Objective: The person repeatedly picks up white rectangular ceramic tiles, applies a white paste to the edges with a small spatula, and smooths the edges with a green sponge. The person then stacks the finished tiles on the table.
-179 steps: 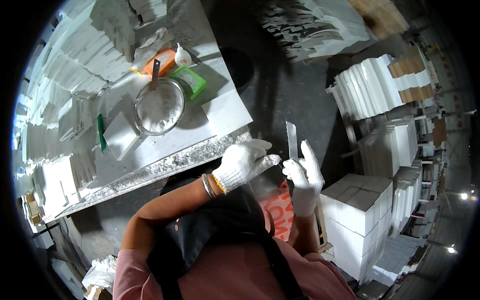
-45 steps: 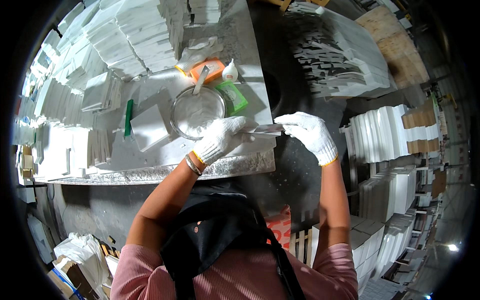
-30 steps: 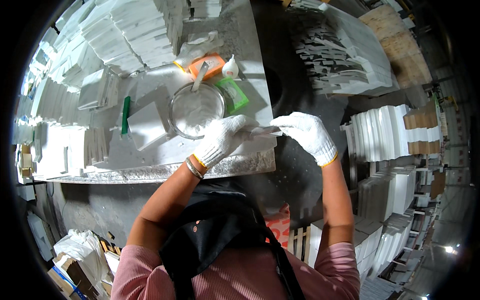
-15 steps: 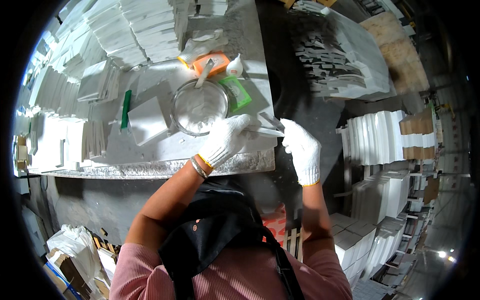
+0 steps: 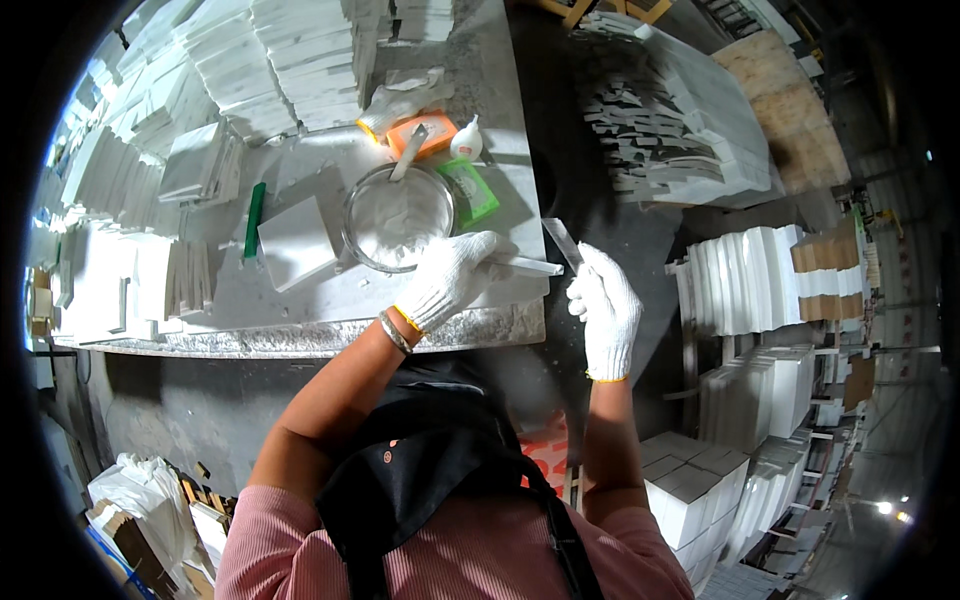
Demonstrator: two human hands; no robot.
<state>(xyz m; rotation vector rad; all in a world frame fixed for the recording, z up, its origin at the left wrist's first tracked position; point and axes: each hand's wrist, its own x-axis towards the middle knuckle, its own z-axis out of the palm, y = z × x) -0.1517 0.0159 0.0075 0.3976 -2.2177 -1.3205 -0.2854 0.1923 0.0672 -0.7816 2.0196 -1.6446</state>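
Note:
My left hand, in a white knit glove, is closed around a thin white tile held nearly edge-on near the table's right end. My right hand, also gloved, grips a flat metal scraper whose blade points up and left. The blade is a little apart from the tile's right end. Just beyond my left hand stands a round bowl of white paste. A spatula leans on its far rim.
Beside the bowl lie a green box, an orange box and a white squeeze bottle. Left of it are a white square tile and a green bar. Stacked tiles fill the table's far left; a slab stack stands right.
My right hand has drawn back slightly toward me, and the scraper has come away from the tile's end. My left hand keeps the tile in nearly the same place.

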